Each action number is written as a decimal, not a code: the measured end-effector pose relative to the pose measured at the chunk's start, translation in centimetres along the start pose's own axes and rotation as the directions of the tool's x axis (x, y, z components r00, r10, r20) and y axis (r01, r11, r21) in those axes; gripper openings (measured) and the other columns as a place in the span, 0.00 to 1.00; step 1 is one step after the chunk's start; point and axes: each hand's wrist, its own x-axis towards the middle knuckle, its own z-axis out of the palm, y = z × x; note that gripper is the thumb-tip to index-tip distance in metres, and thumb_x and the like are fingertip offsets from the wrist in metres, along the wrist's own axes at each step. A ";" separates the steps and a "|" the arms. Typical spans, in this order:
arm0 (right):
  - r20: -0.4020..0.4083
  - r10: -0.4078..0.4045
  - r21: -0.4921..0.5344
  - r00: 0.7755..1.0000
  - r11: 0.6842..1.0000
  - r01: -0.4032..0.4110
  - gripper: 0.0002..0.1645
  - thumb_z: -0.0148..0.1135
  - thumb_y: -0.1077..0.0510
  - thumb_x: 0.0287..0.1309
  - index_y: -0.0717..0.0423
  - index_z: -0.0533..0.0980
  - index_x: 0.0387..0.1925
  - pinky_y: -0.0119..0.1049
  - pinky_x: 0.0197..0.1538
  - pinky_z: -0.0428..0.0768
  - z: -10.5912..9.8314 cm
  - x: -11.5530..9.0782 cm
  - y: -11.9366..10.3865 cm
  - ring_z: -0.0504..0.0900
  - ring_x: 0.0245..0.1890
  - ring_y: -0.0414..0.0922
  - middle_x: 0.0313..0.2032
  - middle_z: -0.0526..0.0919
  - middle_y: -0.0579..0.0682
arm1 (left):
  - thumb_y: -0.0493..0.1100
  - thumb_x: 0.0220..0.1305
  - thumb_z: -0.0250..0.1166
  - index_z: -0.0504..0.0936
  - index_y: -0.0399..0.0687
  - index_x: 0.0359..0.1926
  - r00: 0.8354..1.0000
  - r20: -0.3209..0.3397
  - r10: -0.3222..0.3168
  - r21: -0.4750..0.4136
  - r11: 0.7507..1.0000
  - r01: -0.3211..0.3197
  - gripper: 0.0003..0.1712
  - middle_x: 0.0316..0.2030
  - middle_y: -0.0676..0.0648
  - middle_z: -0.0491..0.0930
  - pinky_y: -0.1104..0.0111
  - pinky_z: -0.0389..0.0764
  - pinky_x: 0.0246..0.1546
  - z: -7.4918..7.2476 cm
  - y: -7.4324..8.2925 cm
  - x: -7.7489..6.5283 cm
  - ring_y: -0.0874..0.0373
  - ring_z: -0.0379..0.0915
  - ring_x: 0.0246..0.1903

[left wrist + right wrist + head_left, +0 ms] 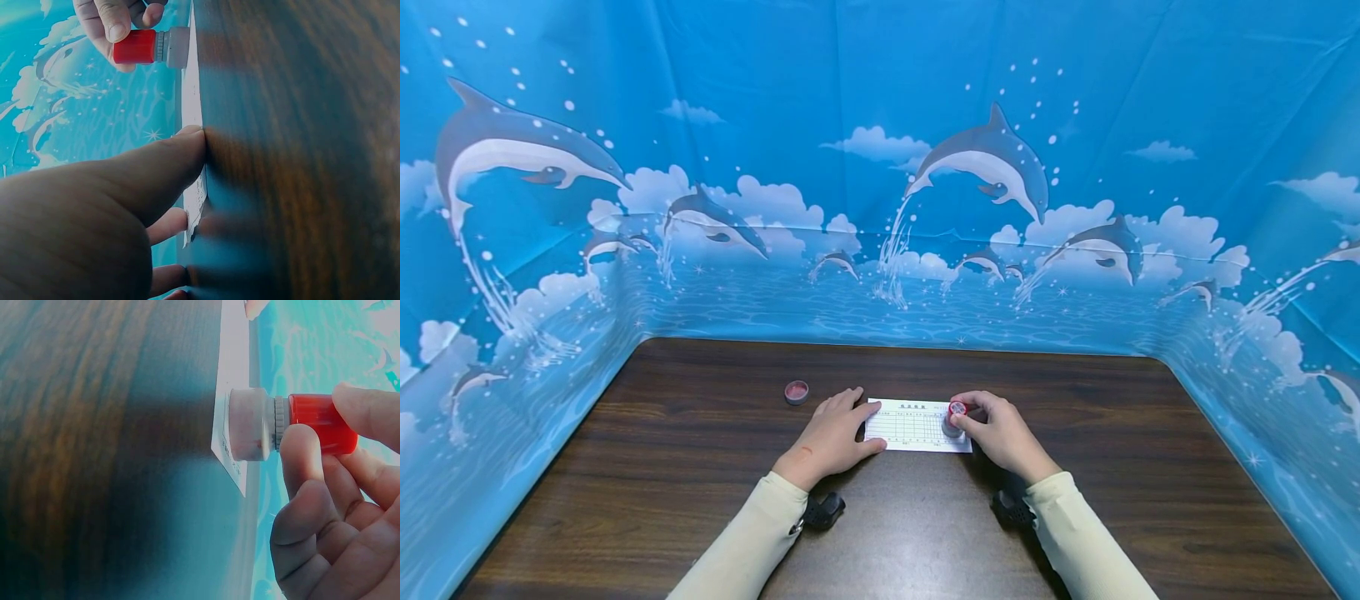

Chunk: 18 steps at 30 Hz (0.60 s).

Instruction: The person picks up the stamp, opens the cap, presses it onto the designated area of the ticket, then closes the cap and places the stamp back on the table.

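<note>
A printed paper form [906,427] with a ruled grid lies flat on the table. My left hand [837,433] rests at its left end, thumb and fingertips on the paper's edge with the fingers fairly straight. Between thumb and fingers my right hand [1003,433] pinches a self-inking stamp with a red handle [319,423] and a clear grey base [249,424]. The stamp stands upright on the right part of the form, its base against the paper in the right wrist view. What lies under the base is hidden.
A small round cap [796,392] with a reddish inside lies on the dark wood table [715,400], left of the form and beyond my left hand. Blue dolphin-print cloth [880,300] walls the table at the back and both sides.
</note>
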 end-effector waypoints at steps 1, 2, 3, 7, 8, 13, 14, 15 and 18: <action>0.000 -0.001 0.000 1.000 1.000 0.001 0.16 0.71 0.59 0.66 0.55 0.83 0.54 0.38 0.38 0.80 0.0 0.0 0.0 0.80 0.38 0.44 0.46 0.85 0.50 | 0.62 0.68 0.68 0.75 0.51 0.73 1.000 0.000 0.000 -0.001 1.000 0.000 0.38 0.76 0.36 0.62 0.44 0.58 0.75 0.0 0.0 0.0 0.39 0.56 0.76; 0.000 -0.002 0.000 1.000 1.000 0.002 0.16 0.70 0.59 0.66 0.55 0.83 0.54 0.38 0.38 0.80 0.0 0.0 0.0 0.80 0.38 0.44 0.46 0.85 0.50 | 0.62 0.68 0.68 0.75 0.51 0.73 1.000 0.000 0.001 -0.002 1.000 -0.001 0.38 0.76 0.36 0.62 0.44 0.58 0.75 0.0 0.0 0.0 0.39 0.56 0.76; 0.000 -0.002 0.000 1.000 1.000 0.002 0.16 0.71 0.59 0.66 0.55 0.83 0.54 0.38 0.38 0.80 0.0 0.0 0.0 0.80 0.38 0.44 0.46 0.85 0.50 | 0.62 0.68 0.68 0.75 0.51 0.73 1.000 0.000 0.001 -0.002 1.000 -0.001 0.38 0.76 0.36 0.62 0.44 0.58 0.75 0.0 0.0 0.0 0.39 0.56 0.76; 0.000 -0.004 0.003 1.000 1.000 0.004 0.16 0.71 0.58 0.65 0.55 0.84 0.54 0.38 0.38 0.79 0.0 0.0 0.0 0.79 0.38 0.44 0.45 0.85 0.50 | 0.61 0.68 0.68 0.74 0.51 0.73 1.000 0.000 0.003 -0.007 1.000 -0.003 0.38 0.76 0.36 0.62 0.44 0.58 0.75 0.0 -0.1 0.0 0.39 0.56 0.76; -0.001 -0.005 0.002 1.000 1.000 0.005 0.16 0.71 0.58 0.65 0.55 0.84 0.54 0.38 0.38 0.79 0.0 0.0 0.0 0.79 0.38 0.44 0.45 0.85 0.50 | 0.61 0.68 0.68 0.75 0.51 0.73 1.000 -0.001 0.004 -0.007 1.000 -0.004 0.38 0.76 0.36 0.62 0.44 0.58 0.75 0.0 -0.1 0.0 0.39 0.56 0.76; 0.000 -0.008 0.000 1.000 1.000 0.008 0.16 0.71 0.58 0.65 0.55 0.84 0.54 0.38 0.38 0.79 0.0 0.0 0.1 0.79 0.38 0.44 0.45 0.85 0.50 | 0.61 0.68 0.68 0.75 0.50 0.73 1.000 -0.003 0.007 -0.009 1.000 -0.007 0.38 0.75 0.36 0.62 0.44 0.59 0.75 0.0 -0.1 -0.1 0.38 0.56 0.76; 0.000 -0.008 0.001 1.000 1.000 0.008 0.16 0.71 0.58 0.65 0.55 0.84 0.54 0.38 0.38 0.79 0.0 0.0 0.1 0.79 0.38 0.44 0.45 0.85 0.50 | 0.61 0.68 0.68 0.75 0.50 0.73 1.000 -0.003 0.007 -0.009 1.000 -0.007 0.38 0.75 0.36 0.62 0.44 0.59 0.75 0.0 -0.1 -0.1 0.38 0.56 0.76; 0.001 -0.008 0.002 1.000 1.000 0.008 0.16 0.71 0.58 0.66 0.55 0.83 0.54 0.38 0.37 0.79 0.0 0.0 0.1 0.79 0.37 0.44 0.45 0.85 0.50 | 0.61 0.68 0.68 0.75 0.50 0.73 1.000 -0.002 0.007 -0.010 1.000 -0.007 0.38 0.76 0.36 0.62 0.44 0.59 0.75 0.0 0.0 -0.1 0.38 0.56 0.76; 0.002 -0.006 0.002 1.000 1.000 0.006 0.16 0.71 0.58 0.65 0.55 0.83 0.54 0.38 0.38 0.79 0.0 0.0 0.1 0.79 0.38 0.44 0.45 0.85 0.50 | 0.61 0.68 0.68 0.75 0.50 0.73 1.000 -0.001 0.007 -0.009 1.000 -0.007 0.38 0.76 0.36 0.62 0.44 0.59 0.75 0.0 -0.1 0.0 0.38 0.56 0.76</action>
